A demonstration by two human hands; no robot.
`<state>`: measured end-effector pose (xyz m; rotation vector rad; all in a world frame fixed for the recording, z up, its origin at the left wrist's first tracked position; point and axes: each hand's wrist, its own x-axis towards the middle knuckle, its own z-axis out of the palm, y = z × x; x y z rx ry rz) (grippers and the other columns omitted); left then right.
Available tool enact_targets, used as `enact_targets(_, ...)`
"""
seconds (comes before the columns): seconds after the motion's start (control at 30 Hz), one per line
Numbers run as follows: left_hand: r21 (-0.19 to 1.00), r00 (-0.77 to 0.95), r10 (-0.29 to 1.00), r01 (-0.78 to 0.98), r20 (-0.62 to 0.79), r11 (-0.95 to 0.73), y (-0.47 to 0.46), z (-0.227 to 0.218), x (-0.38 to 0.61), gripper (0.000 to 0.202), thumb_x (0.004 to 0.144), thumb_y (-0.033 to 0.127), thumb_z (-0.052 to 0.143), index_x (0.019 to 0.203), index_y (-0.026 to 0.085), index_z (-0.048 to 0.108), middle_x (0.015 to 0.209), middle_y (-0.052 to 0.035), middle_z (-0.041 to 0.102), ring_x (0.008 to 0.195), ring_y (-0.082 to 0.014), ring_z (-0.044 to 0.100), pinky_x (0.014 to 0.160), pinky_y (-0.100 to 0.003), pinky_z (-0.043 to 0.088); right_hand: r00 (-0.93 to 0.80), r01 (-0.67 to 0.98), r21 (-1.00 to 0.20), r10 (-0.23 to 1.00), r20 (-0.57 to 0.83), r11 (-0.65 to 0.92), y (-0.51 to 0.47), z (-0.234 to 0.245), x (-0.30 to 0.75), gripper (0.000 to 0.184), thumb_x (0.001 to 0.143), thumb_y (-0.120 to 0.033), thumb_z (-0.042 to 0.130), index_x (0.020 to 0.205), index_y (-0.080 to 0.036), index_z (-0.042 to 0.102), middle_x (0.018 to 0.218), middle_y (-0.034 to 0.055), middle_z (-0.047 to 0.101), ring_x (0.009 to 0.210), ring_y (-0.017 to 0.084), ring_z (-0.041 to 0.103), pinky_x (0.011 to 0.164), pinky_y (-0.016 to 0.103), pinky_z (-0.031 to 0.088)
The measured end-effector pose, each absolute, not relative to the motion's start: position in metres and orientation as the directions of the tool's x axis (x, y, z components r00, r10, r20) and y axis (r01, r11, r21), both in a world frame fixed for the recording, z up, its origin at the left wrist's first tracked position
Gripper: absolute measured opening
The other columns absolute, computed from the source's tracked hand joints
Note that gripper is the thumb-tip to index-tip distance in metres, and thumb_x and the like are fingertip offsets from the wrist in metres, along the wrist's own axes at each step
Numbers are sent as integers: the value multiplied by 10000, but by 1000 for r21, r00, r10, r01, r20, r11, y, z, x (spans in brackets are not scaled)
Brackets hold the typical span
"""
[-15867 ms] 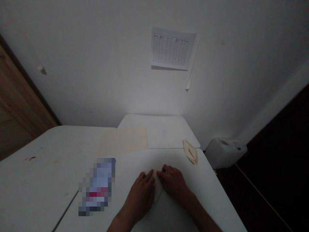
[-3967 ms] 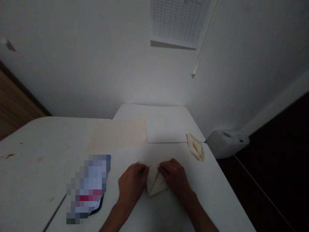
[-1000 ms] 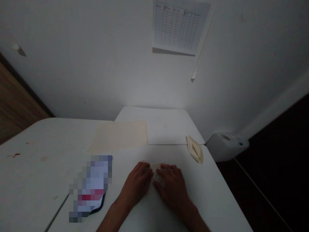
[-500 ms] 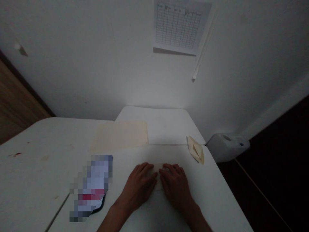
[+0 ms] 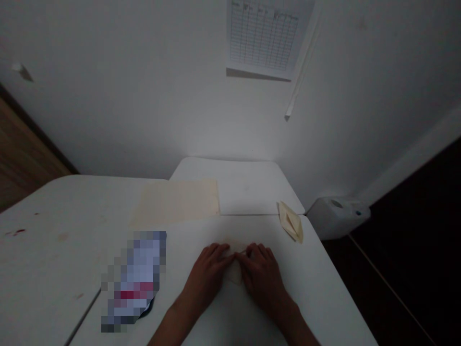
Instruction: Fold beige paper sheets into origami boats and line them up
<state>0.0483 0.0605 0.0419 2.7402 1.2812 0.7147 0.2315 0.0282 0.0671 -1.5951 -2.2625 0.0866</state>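
Closest to us, our left hand (image 5: 209,275) and right hand (image 5: 261,276) lie palm down with fingers extended, neither clenched nor grasping. Their fingertips press on either side of a small folded paper (image 5: 235,272), which sits flat between them on a white folding table (image 5: 201,230). At 9 o'clock from our hands, just beside the left one, lies a pixelated object (image 5: 135,278), too blurred to name. At 11 o'clock, a flat cream paper sheet (image 5: 175,204) rests near the table's far edge. At 1 o'clock, a folded paper piece (image 5: 290,222) sits at that edge. Beyond, at 12 o'clock, stands a second white table (image 5: 252,190). A white plastic container (image 5: 336,215) sits at 2 o'clock, and a printed grid chart (image 5: 262,38) hangs on the wall at 12 o'clock.
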Motion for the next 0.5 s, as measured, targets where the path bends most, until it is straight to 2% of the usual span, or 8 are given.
enact_targets(0.2, 275, 524, 767, 727, 371, -629, 59, 44, 49, 427, 742, -30, 545, 1034, 234, 711, 1189, -81, 637, 1082, -253, 547, 926, -436, 494, -178, 939, -241, 946, 270, 245, 28, 65, 233, 202, 897, -243, 552, 1054, -325, 649, 898, 44, 541, 901, 230, 494, 798, 368, 346)
enact_targets(0.5, 252, 524, 755, 729, 393, -637, 61, 40, 49, 439, 724, -47, 552, 1026, 229, 710, 1183, -86, 655, 1076, -268, 570, 894, -465, 504, -31, 972, -211, 940, 339, 108, 33, 57, 251, 134, 883, -232, 569, 973, -259, 665, 858, 50, 547, 857, 227, 497, 772, 364, 340)
